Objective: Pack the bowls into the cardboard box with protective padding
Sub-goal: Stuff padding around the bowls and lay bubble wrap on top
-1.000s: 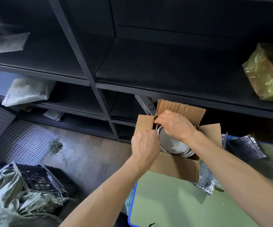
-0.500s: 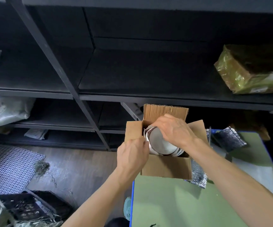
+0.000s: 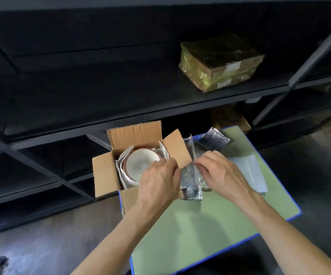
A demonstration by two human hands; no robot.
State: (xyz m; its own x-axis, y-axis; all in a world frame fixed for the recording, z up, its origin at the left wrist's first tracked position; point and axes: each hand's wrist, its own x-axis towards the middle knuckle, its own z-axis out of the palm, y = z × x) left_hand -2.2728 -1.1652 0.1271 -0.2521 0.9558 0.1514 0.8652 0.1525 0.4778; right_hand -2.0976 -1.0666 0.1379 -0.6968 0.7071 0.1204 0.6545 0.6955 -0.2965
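Stood open at the left front corner of the green table [image 3: 210,221]: cardboard box [image 3: 105,175], four flaps up. Inside, stacked bowls [image 3: 138,165], pale insides upward, nested in white paper [image 3: 121,169] along the box walls.

Half a second before, gripped the stack's rim from above with the right hand; now lifted clear of the bowls and moved to the box's right side. Right hand [image 3: 224,175] curled, fingertips pinched on the upper edge of the silver foil padding [image 3: 190,179] standing just beside the box's right wall. Left hand [image 3: 158,183], earlier closed on the box's near-left flap, now reached across the near wall, fingers bent and touching the same padding sheet near the right flap; whether actually gripped there, cannot tell.

Bowls left uncovered and untouched by either hand. Lay further back on the table: another silver padded piece [image 3: 216,139], and to the right a white bubble sheet [image 3: 254,173].

Also changed: view swung rightward, so the wrapped parcel [image 3: 218,62] on the dark shelf [image 3: 101,108] appeared nearer centre.
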